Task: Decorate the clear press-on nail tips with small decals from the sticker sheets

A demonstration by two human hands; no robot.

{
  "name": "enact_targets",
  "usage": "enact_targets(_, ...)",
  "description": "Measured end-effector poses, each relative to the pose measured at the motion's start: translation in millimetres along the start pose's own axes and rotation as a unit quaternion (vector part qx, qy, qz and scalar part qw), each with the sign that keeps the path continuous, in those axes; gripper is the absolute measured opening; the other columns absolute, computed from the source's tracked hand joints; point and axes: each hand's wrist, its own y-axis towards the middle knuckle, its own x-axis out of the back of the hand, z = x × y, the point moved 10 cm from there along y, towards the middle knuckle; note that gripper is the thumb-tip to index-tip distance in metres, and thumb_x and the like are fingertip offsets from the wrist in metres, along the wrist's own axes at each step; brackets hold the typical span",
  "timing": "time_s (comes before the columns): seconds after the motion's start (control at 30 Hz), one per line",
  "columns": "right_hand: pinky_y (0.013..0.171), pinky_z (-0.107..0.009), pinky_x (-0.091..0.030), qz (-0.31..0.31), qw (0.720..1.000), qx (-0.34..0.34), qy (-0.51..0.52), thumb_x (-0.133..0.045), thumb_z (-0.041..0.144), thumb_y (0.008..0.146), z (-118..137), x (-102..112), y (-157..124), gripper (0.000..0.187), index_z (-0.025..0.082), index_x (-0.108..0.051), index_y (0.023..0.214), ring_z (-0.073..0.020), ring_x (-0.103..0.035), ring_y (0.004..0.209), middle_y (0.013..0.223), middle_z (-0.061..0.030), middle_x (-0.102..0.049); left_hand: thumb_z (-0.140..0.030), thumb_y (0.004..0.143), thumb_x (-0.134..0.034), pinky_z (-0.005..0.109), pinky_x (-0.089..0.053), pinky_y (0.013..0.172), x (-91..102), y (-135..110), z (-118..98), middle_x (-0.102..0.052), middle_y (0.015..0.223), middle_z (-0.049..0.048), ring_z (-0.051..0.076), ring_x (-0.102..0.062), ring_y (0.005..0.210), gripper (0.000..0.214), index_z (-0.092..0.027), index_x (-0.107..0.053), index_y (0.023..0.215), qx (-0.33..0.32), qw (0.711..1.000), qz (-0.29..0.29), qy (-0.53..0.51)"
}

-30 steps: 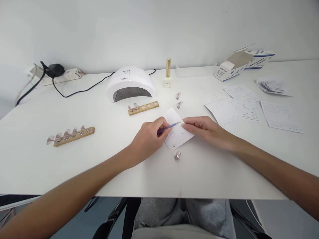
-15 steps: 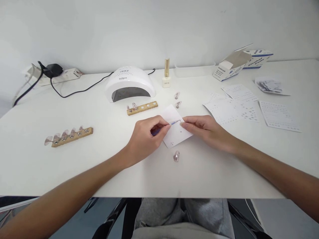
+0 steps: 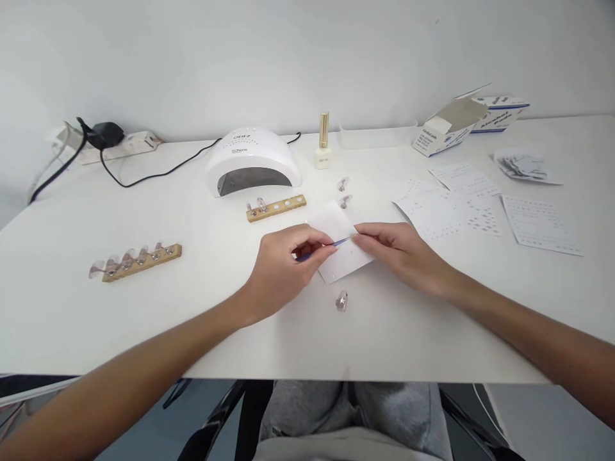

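My left hand (image 3: 291, 272) is closed in a pinch around a slim blue pointed tool (image 3: 342, 242), perhaps tweezers. Its tip reaches to the fingertips of my right hand (image 3: 396, 253), over a white sticker sheet (image 3: 331, 221). Thumb and fingers of my right hand grip that sheet by its right edge. A few tiny marks show on the sheet, too small to make out. Just below it on the table lies a clear pinkish false nail with a star (image 3: 341, 301). Two more false nails (image 3: 344, 201) stand on small stands beyond the sheet.
A wooden nail stand (image 3: 276, 209) sits before the white nail lamp (image 3: 252, 160); another with several nails (image 3: 143, 262) is at left. A gold-capped polish bottle (image 3: 323, 150), an alcohol pad box (image 3: 446, 128) and loose sticker sheets (image 3: 541, 224) lie behind and right.
My left hand has shifted slightly right, bringing the blue tool's tip closer to my right fingertips. The sheet now looks tilted a little differently. My right hand keeps its grip.
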Motion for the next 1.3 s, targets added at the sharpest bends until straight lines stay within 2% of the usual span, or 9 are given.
enact_targets(0.17,0.064,-0.031,-0.041,-0.033,0.997,-0.037,-0.063,-0.052,0.041,0.086,-12.2,18.4,2.5,0.025,0.025,-0.068,0.097,-0.0201,-0.059,0.074,0.079,-0.0022,-0.067,-0.028,0.08,-0.062,0.022,-0.045,0.055,8.3,6.1,3.0,-0.067,0.071,0.0011,0.01,-0.058,0.063,0.013,-0.018,-0.069,0.079,0.004,0.999,-0.015,-0.029)
enact_targets(0.37,0.066,-0.033,-0.042,-0.17,0.955,0.033,-0.239,-0.059,0.035,0.082,17.1,57.5,-6.7,0.018,0.024,-0.065,0.094,-0.0174,-0.053,0.07,0.085,-0.0047,-0.06,-0.026,0.08,-0.063,0.019,-0.037,0.044,20.6,13.2,12.0,-0.061,0.065,-0.0002,0.006,-0.049,0.052,0.011,-0.017,-0.067,0.076,0.021,0.996,-0.051,-0.073)
enact_targets(0.43,0.064,-0.032,-0.043,-0.11,0.972,0.04,-0.203,-0.062,0.031,0.079,20.5,46.7,-7.2,0.011,0.023,-0.064,0.086,-0.0164,-0.052,0.069,0.083,-0.0038,-0.059,-0.026,0.08,-0.063,0.019,-0.036,0.044,21.3,13.4,11.3,-0.061,0.065,-0.0001,0.006,-0.049,0.052,0.011,-0.017,-0.068,0.076,0.014,0.996,-0.056,-0.07)
enact_targets(0.5,0.065,-0.031,-0.045,0.018,0.989,0.019,-0.147,-0.066,0.029,0.076,16.0,18.7,-8.7,0.01,0.024,-0.064,0.084,-0.0163,-0.053,0.071,0.084,-0.0028,-0.06,-0.026,0.08,-0.063,0.019,-0.037,0.044,21.5,13.2,10.1,-0.061,0.064,0.0001,0.006,-0.05,0.052,0.012,-0.016,-0.068,0.075,0.009,0.996,-0.059,-0.063)
enact_targets(0.57,0.072,-0.031,-0.046,0.133,0.984,-0.005,-0.119,-0.07,0.029,0.073,11.3,-11.3,-15.7,0.016,0.025,-0.065,0.088,-0.0171,-0.055,0.08,0.092,-0.0023,-0.06,-0.027,0.08,-0.062,0.019,-0.038,0.045,21.4,12.9,10.1,-0.061,0.064,0.0002,0.006,-0.05,0.052,0.013,-0.016,-0.068,0.076,0.01,0.996,-0.06,-0.06)
enact_targets(0.67,0.086,-0.033,-0.043,0.198,0.973,-0.015,-0.119,-0.072,0.029,0.073,7.7,-37.6,-23.6,0.02,0.027,-0.066,0.092,-0.0183,-0.053,0.096,0.102,-0.0015,-0.056,-0.028,0.08,-0.062,0.019,-0.04,0.048,21.2,12.6,9.9,-0.061,0.066,0.0004,0.008,-0.054,0.056,0.013,-0.016,-0.068,0.078,0.01,0.996,-0.057,-0.072)
enact_targets(1.0,0.086,-0.03,-0.043,0.17,0.979,0.052,-0.099,-0.07,0.029,0.078,13.6,-50.7,-20.0,0.005,0.025,-0.07,0.078,-0.0158,-0.052,0.097,0.098,-0.0006,-0.059,-0.027,0.082,-0.061,0.02,-0.04,0.049,18.9,11.7,6.5,-0.059,0.063,-0.0005,0.008,-0.052,0.056,0.013,-0.016,-0.068,0.079,-0.017,0.997,-0.04,-0.065)
enact_targets(1.17,0.081,-0.03,-0.046,0.122,0.99,0.069,-0.034,-0.07,0.026,0.076,20.4,-28.9,-12.9,0.004,0.023,-0.07,0.079,-0.0146,-0.059,0.087,0.094,-0.0003,-0.065,-0.025,0.083,-0.061,0.018,-0.038,0.046,18.6,11.3,1.5,-0.057,0.062,-0.0014,0.005,-0.049,0.052,0.012,-0.016,-0.067,0.077,-0.045,0.995,-0.043,-0.082)
enact_targets(1.3,0.074,-0.031,-0.048,0.068,0.997,0.014,0.022,-0.07,0.028,0.075,5.7,-3.5,-1.0,0.007,0.022,-0.07,0.077,-0.0152,-0.062,0.076,0.08,-0.0006,-0.07,-0.024,0.083,-0.06,0.018,-0.04,0.05,15.7,10.2,-3.1,-0.059,0.065,-0.0009,0.006,-0.051,0.056,0.011,-0.016,-0.067,0.078,-0.064,0.996,-0.038,-0.053)
